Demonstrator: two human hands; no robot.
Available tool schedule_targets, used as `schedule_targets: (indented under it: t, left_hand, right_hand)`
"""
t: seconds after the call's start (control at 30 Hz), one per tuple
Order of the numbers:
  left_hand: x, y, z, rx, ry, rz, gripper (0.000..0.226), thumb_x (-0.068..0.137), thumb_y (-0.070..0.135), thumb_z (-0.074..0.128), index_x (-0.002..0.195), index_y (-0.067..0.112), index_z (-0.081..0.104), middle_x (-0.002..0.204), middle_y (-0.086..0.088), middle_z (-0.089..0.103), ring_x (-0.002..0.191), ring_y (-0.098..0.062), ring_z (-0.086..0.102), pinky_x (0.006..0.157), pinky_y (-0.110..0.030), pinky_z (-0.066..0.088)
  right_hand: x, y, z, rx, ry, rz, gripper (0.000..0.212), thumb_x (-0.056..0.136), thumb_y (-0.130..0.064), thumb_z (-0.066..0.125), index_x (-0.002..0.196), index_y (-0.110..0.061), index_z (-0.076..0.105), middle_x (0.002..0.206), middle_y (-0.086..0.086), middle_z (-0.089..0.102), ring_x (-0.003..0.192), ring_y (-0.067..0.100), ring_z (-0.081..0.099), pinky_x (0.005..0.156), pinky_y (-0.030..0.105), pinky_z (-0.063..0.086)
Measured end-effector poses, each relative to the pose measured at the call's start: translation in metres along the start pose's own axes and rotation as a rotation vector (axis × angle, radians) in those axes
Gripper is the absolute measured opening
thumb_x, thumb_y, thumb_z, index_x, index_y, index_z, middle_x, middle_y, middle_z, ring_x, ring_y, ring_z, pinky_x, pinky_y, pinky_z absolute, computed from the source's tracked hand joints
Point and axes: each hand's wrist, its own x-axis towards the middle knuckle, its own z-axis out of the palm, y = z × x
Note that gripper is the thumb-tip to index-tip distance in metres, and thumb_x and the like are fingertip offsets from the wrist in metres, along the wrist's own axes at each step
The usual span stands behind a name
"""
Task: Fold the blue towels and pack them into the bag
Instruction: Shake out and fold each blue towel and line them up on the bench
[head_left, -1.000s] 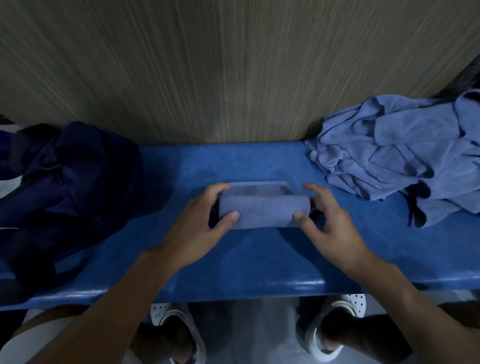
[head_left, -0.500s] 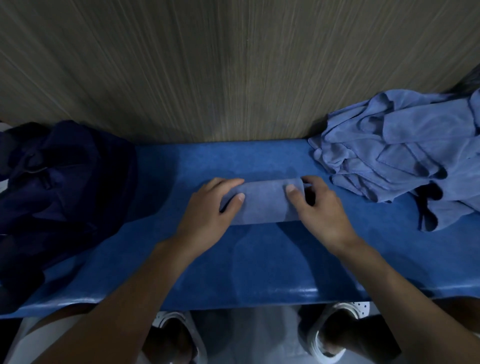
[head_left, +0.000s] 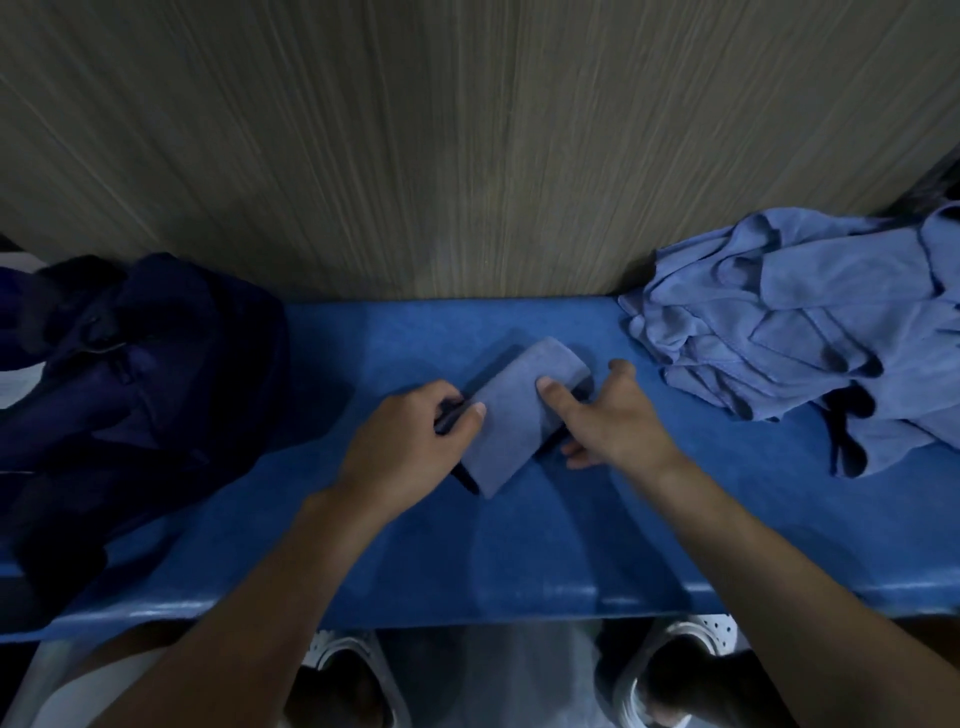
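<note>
As the folded light-blue cloth towel (head_left: 519, 415) sat askew on the blue textured bench (head_left: 519, 551), the left hand (head_left: 410, 447) and right hand (head_left: 618, 426) each pinched one side

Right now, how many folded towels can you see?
1. The folded towel lies on the blue bench, held between the left hand and right hand. The towel pile at right is unfolded; the dark bag at left may hide more.

Bench (head_left: 519, 561) front free btw bag (head_left: 145, 395), towel pile (head_left: 810, 332).
</note>
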Motion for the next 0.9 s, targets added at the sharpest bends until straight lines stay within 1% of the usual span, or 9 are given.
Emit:
schedule_targets:
  t: [0.13, 0.27, 0.33, 0.4, 0.5, 0.6, 0.73, 0.8, 0.9]
  left_hand:
    - [-0.001, -0.002, -0.010, -0.017, -0.002, -0.036, 0.023, 0.090, 0.052, 0.058, 0.086, 0.029, 0.061, 0.063, 0.015, 0.061, 0.059, -0.004, 0.058, 0.050, -0.030, 0.044]
    - [0.007, -0.008, -0.015, -0.026, 0.042, -0.042, 0.023, 0.089, 0.048, 0.061, 0.092, 0.025, 0.059, 0.070, 0.009, 0.061, 0.067, -0.003, 0.059, 0.054, -0.023, 0.045]
    - [0.024, -0.017, -0.019, -0.115, 0.127, -0.060, 0.033, 0.089, 0.045, 0.062, 0.117, 0.029, 0.055, 0.106, 0.013, 0.059, 0.090, 0.001, 0.057, 0.075, -0.017, 0.046]
    - [0.047, -0.026, -0.024, -0.294, 0.129, -0.053, 0.049, 0.092, 0.038, 0.063, 0.138, 0.031, 0.047, 0.134, 0.013, 0.047, 0.119, -0.005, 0.050, 0.099, -0.025, 0.041]
    - [0.069, -0.032, -0.025, -0.309, -0.062, 0.042, 0.047, 0.093, 0.028, 0.063, 0.139, 0.027, 0.051, 0.137, 0.011, 0.052, 0.129, -0.007, 0.048, 0.110, -0.029, 0.038]
    - [0.069, -0.033, -0.021, -0.185, -0.120, 0.107, 0.047, 0.091, 0.031, 0.064, 0.136, 0.027, 0.053, 0.132, 0.011, 0.056, 0.123, -0.003, 0.051, 0.109, -0.031, 0.040]
    - [0.062, -0.037, -0.021, -0.150, -0.050, 0.103, 0.047, 0.093, 0.030, 0.063, 0.138, 0.023, 0.052, 0.131, 0.008, 0.057, 0.118, -0.005, 0.053, 0.105, -0.031, 0.043]
    - [0.057, -0.040, -0.024, -0.137, 0.011, 0.090, 0.048, 0.092, 0.031, 0.064, 0.137, 0.022, 0.052, 0.129, 0.005, 0.057, 0.118, -0.009, 0.054, 0.103, -0.031, 0.044]
    - [0.050, -0.051, -0.029, -0.069, 0.141, 0.032, 0.048, 0.092, 0.036, 0.062, 0.136, 0.018, 0.051, 0.126, -0.002, 0.057, 0.114, -0.016, 0.055, 0.098, -0.034, 0.047]
  right_hand:
    - [0.013, -0.023, 0.013, 0.004, -0.112, -0.063, 0.095, 0.080, -0.037, 0.077, 0.148, -0.015, 0.014, 0.125, 0.001, 0.047, 0.108, 0.019, 0.055, 0.083, 0.035, 0.056]
    - [0.028, -0.038, 0.028, -0.057, -0.240, -0.134, 0.105, 0.079, -0.028, 0.078, 0.152, -0.026, 0.003, 0.141, 0.008, 0.047, 0.120, 0.020, 0.052, 0.088, 0.026, 0.044]
    - [0.033, -0.041, 0.033, -0.087, -0.308, -0.170, 0.107, 0.078, -0.028, 0.078, 0.153, -0.028, 0.001, 0.129, 0.007, 0.055, 0.119, 0.021, 0.056, 0.088, 0.025, 0.046]
    - [0.032, -0.040, 0.036, -0.117, -0.341, -0.198, 0.105, 0.080, -0.031, 0.076, 0.154, -0.027, 0.002, 0.121, 0.005, 0.056, 0.121, 0.020, 0.056, 0.093, 0.026, 0.046]
    - [0.010, -0.032, 0.028, -0.130, -0.258, -0.222, 0.101, 0.078, -0.049, 0.074, 0.153, -0.026, 0.010, 0.143, 0.005, 0.042, 0.131, 0.018, 0.045, 0.103, 0.032, 0.042]
    - [-0.030, -0.011, 0.019, -0.293, -0.196, -0.177, 0.094, 0.076, -0.062, 0.068, 0.147, -0.026, 0.017, 0.135, -0.001, 0.032, 0.113, 0.013, 0.042, 0.087, 0.025, 0.038]
    - [-0.039, 0.002, 0.028, -0.252, -0.190, -0.189, 0.079, 0.077, -0.042, 0.076, 0.137, -0.023, 0.026, 0.109, -0.005, 0.051, 0.089, 0.007, 0.051, 0.066, 0.015, 0.040]
    - [-0.024, -0.003, 0.032, -0.117, -0.190, -0.126, 0.079, 0.075, -0.031, 0.079, 0.134, -0.025, 0.028, 0.100, -0.006, 0.053, 0.087, 0.010, 0.058, 0.068, 0.020, 0.049]
    - [-0.004, -0.013, 0.039, 0.045, -0.221, -0.093, 0.081, 0.072, -0.020, 0.079, 0.134, -0.025, 0.027, 0.106, 0.004, 0.057, 0.093, 0.020, 0.062, 0.078, 0.032, 0.056]
